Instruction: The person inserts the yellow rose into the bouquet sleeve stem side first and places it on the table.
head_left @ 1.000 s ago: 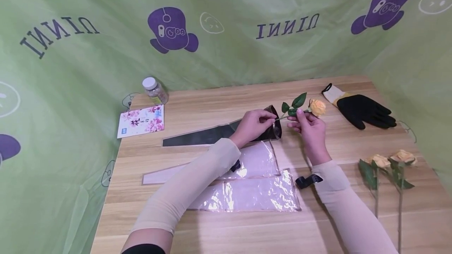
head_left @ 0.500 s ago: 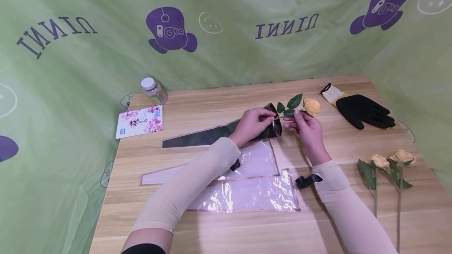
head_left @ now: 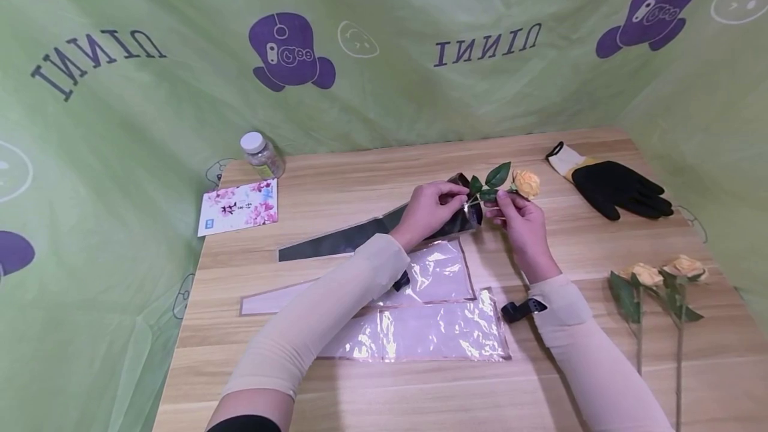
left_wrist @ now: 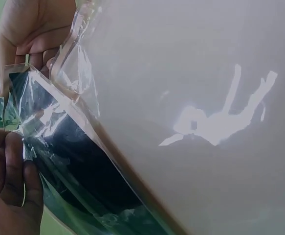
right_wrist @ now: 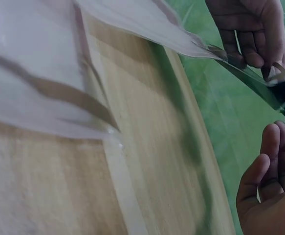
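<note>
My left hand (head_left: 429,214) pinches the rim of a dark, tapered clear-film flower sleeve (head_left: 336,240), whose mouth opens to the right. In the left wrist view, the fingers (left_wrist: 15,166) grip its film edge. My right hand (head_left: 523,235) holds an artificial yellow rose (head_left: 527,184) by its stem just below the bloom, between thumb and fingers. Its green leaves (head_left: 497,176) stand at the sleeve mouth, and the lower stem runs into the mouth, where film and my left hand hide it. In the right wrist view, the right hand (right_wrist: 272,181) is close below the sleeve mouth.
Two more sleeves, a middle one (head_left: 429,279) and a nearer one (head_left: 444,332), lie flat under my left arm. Two yellow roses (head_left: 645,275) lie at the right. Behind them is a black-coated glove (head_left: 621,187). A lidded jar (head_left: 263,155) and a floral card (head_left: 239,207) stand far left.
My right hand has moved left with the rose, bringing its leaves up to the sleeve mouth and its stem further in. The sleeve's narrow end has swung slightly toward me.
</note>
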Available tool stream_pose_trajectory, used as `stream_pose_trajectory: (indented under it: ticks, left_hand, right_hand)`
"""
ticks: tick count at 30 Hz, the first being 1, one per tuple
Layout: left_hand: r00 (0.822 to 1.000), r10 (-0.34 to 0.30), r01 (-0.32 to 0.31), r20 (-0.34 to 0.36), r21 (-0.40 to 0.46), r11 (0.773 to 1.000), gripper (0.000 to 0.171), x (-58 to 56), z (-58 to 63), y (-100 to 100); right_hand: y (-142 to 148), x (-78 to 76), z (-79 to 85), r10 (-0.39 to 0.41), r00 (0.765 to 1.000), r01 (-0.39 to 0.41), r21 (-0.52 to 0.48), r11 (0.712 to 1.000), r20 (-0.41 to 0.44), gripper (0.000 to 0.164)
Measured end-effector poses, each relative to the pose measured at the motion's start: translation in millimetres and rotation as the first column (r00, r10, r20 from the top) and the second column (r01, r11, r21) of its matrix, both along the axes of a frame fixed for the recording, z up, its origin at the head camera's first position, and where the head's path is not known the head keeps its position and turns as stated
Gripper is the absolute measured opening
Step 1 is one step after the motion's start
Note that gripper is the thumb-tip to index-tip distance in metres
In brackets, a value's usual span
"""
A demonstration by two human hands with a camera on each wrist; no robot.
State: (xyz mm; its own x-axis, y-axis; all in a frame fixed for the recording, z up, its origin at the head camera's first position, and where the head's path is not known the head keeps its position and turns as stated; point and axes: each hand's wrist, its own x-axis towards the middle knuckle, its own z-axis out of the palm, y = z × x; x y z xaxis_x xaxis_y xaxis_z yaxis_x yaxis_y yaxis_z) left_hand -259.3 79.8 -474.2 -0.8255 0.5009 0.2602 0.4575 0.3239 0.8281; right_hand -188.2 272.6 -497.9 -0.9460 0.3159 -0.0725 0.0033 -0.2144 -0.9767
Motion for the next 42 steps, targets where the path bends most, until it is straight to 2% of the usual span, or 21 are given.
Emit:
stream_pose_trajectory:
  ticks: [4,10,14,18,23,26,28,30,34,36,38,42]
  left_hand:
    - [1.000,-0.004,0.004,-0.014,0.004,1.000,0.017,1.9,1.7,1.5]
    - [1.000,0.005,-0.005,-0.016,0.018,1.000,0.017,1.8,2.9,3.0]
    - [0.999,0.032,-0.032,-0.018,0.049,0.998,0.017,1.6,2.6,2.0]
    - [0.999,0.034,-0.032,-0.019,0.078,0.996,0.017,2.8,4.1,1.7]
    - [0.999,0.012,-0.011,-0.039,0.048,0.999,0.018,6.7,5.7,2.0]
    - [0.999,-0.002,0.004,-0.053,0.023,1.000,0.018,9.3,5.0,2.3]
    - [0.999,-0.008,0.009,-0.053,0.020,1.000,0.018,9.4,4.7,1.9]
    - [0.999,-0.009,0.010,-0.052,0.016,1.000,0.017,9.0,4.5,1.4]
    - [0.999,-0.017,0.017,-0.051,0.008,1.000,0.017,7.5,5.7,0.1]
    - [0.998,-0.024,0.024,-0.052,0.001,1.000,0.017,6.9,6.4,-0.1]
    - [0.998,-0.031,0.031,-0.048,-0.007,0.999,0.017,6.6,6.9,-0.3]
    - [0.998,-0.040,0.039,-0.045,-0.022,0.999,0.017,6.0,7.1,-0.4]
  right_hand:
    - [-4.8,0.9,-1.1,-0.024,1.000,0.024,0.031,0.999,-0.016,0.024]
    - [-6.6,3.1,0.2,-0.016,0.999,0.018,0.043,0.999,-0.031,0.016]
    - [-4.3,4.8,0.4,-0.038,0.999,0.038,0.076,0.996,-0.003,0.017]
    - [-3.5,5.4,0.7,-0.083,0.996,0.081,0.104,0.991,0.016,0.021]
    - [-5.7,5.7,0.9,-0.102,0.995,0.103,0.134,0.986,-0.010,0.023]
    - [-6.6,7.3,0.4,-0.061,0.998,0.064,0.131,0.989,-0.028,0.017]
    - [-6.5,8.3,1.3,-0.007,1.000,0.009,0.080,0.997,-0.029,0.017]
    - [-5.0,9.7,2.8,0.053,0.998,-0.053,0.002,0.999,-0.031,0.031]
    - [0.3,12.7,6.1,0.150,0.988,-0.155,-0.142,0.978,-0.046,0.077]
    - [2.9,13.7,6.6,0.171,0.984,-0.178,-0.168,0.970,-0.056,0.087]
    - [4.9,13.8,6.8,0.180,0.981,-0.190,-0.189,0.963,-0.068,0.084]
    - [7.8,12.9,6.7,0.193,0.979,-0.203,-0.167,0.965,-0.072,0.061]
